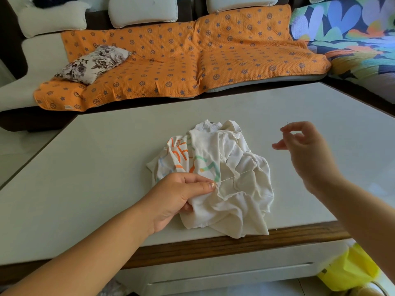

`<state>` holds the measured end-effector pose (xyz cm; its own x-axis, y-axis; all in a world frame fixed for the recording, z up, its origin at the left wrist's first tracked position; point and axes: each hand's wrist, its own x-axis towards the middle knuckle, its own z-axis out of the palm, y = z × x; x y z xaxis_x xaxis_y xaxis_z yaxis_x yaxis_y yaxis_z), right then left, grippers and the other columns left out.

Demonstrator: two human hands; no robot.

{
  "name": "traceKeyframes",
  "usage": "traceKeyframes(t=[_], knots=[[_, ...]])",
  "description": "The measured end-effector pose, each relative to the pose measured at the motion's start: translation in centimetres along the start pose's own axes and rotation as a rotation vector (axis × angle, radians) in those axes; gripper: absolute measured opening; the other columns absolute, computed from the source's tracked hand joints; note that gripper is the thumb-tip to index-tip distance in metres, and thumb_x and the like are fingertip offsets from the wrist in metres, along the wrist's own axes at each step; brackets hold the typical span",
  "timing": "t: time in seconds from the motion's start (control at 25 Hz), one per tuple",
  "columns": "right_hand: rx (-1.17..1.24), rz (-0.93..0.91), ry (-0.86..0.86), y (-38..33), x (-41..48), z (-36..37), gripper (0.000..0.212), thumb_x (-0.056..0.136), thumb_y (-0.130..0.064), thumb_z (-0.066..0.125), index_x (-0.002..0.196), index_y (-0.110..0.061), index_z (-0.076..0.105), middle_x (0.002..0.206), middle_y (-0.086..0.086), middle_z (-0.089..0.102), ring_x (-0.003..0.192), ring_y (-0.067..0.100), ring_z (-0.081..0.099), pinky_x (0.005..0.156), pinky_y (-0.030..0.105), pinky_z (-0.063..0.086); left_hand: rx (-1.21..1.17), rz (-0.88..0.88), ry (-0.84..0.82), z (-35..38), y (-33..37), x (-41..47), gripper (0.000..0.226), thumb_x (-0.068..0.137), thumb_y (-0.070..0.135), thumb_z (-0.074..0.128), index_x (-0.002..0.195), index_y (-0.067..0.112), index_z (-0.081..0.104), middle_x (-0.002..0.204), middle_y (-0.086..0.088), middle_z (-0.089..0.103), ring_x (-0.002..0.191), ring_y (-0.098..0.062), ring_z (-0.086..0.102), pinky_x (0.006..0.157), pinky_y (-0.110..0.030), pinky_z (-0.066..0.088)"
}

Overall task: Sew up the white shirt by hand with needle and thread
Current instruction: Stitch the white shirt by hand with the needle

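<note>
Fingers [205,185] of my left hand [177,199] are pinching a fold of the white shirt [239,195], which is lying crumpled on the table [102,167] near its front edge, while my right hand [307,148] is hovering off to the side, thumb and forefinger nipping the needle [286,123] (barely visible). I am judging the cloth soft, light and apt to slide, so I am gripping right beside where the thread [235,175] is leaving it.

shirt [222,174] on table [102,159] | sofa [40,52] behind table | needle [286,123], seemingly, right of shirt
</note>
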<state>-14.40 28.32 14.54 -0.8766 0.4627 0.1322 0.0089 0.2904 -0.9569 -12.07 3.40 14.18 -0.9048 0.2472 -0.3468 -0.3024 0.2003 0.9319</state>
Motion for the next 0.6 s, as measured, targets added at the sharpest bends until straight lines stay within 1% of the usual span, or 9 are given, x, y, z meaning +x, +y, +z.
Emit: traceKeyframes(t=[0.04,0.08,0.2,0.28,0.36,0.44,0.48,0.56,0.6], knots=[[-0.084,-0.038,0.013,0.2,0.1,-0.2,0.012,0.101,-0.022,0.045,0.101,-0.027,0.055,0.083,-0.003,0.071,0.051,0.004,0.051,0.048,0.022,0.04,0.006,0.001,0.002,0.0,0.0,0.0,0.008,0.084,0.019,0.071,0.085,0.019,0.079,0.09,0.001,0.075,0.075,-0.007,0.062,0.058,-0.02,0.039],[-0.153,-0.075,0.013,0.4,0.1,-0.3,0.013,0.102,-0.021,0.044,0.103,-0.026,0.055,0.084,-0.002,0.07,0.051,0.006,0.049,0.047,0.024,0.036,0.019,0.002,0.003,-0.1,0.0,0.1,0.008,0.084,0.02,0.072,0.085,0.02,0.08,0.091,0.002,0.076,0.077,-0.008,0.062,0.059,-0.021,0.039],[-0.266,-0.111,-0.058,0.0,-0.7,0.0,0.013,0.102,-0.019,0.045,0.1,-0.025,0.056,0.079,-0.004,0.07,0.054,0.005,0.055,0.051,0.025,0.037,0.05,0.01,0.0,0.0,0.0,0.2,0.007,0.083,0.022,0.072,0.084,0.021,0.08,0.091,0.002,0.076,0.081,-0.01,0.063,0.061,-0.023,0.041],[-0.16,-0.096,-0.193,-1.3,-2.3,0.5,0.014,0.1,-0.016,0.048,0.093,-0.023,0.058,0.072,-0.001,0.071,0.054,0.007,0.062,0.053,0.027,0.046,0.046,0.035,0.008,0.1,0.1,0.2,0.007,0.084,0.022,0.072,0.086,0.02,0.079,0.089,0.003,0.076,0.079,-0.007,0.064,0.061,-0.02,0.043],[-0.025,-0.042,-0.396,-3.2,-4.9,1.2,0.013,0.1,-0.014,0.049,0.093,-0.019,0.059,0.078,0.001,0.073,0.057,0.017,0.068,0.049,0.029,0.051,0.022,0.077,0.032,0.4,0.2,0.1,0.007,0.083,0.022,0.073,0.086,0.02,0.078,0.084,0.006,0.075,0.072,-0.002,0.064,0.057,-0.016,0.045],[-0.039,0.031,-0.599,-4.2,-7.8,1.9,0.01,0.1,-0.02,0.05,0.095,-0.019,0.059,0.084,0.002,0.074,0.053,0.017,0.069,0.047,0.027,0.053,0.012,0.131,0.047,0.6,0.3,0.0,0.01,0.08,0.026,0.074,0.087,0.02,0.078,0.081,0.006,0.074,0.071,0.0,0.064,0.056,-0.014,0.045],[-0.082,0.051,-0.657,-4.1,-9.0,2.2,0.009,0.099,-0.024,0.051,0.095,-0.022,0.059,0.083,0.001,0.074,0.056,0.016,0.071,0.054,0.03,0.057,0.023,0.156,0.048,0.7,0.3,0.0,0.012,0.08,0.027,0.073,0.088,0.02,0.078,0.081,0.006,0.074,0.071,0.0,0.063,0.055,-0.014,0.045],[-0.155,0.014,-0.62,-3.0,-9.8,2.8,0.009,0.098,-0.027,0.053,0.09,-0.027,0.059,0.08,-0.005,0.074,0.067,0.009,0.072,0.073,0.036,0.059,0.068,0.181,0.05,0.6,0.3,0.0,0.009,0.082,0.025,0.073,0.088,0.021,0.078,0.081,0.007,0.074,0.071,0.001,0.061,0.056,-0.014,0.044],[-0.179,-0.039,-0.563,-2.5,-9.6,2.8,0.012,0.098,-0.024,0.053,0.088,-0.028,0.058,0.079,-0.006,0.073,0.07,0.004,0.071,0.075,0.03,0.058,0.102,0.182,0.049,0.6,0.3,0.0,0.007,0.083,0.022,0.073,0.088,0.021,0.077,0.08,0.009,0.073,0.071,0.003,0.061,0.057,-0.014,0.044]])
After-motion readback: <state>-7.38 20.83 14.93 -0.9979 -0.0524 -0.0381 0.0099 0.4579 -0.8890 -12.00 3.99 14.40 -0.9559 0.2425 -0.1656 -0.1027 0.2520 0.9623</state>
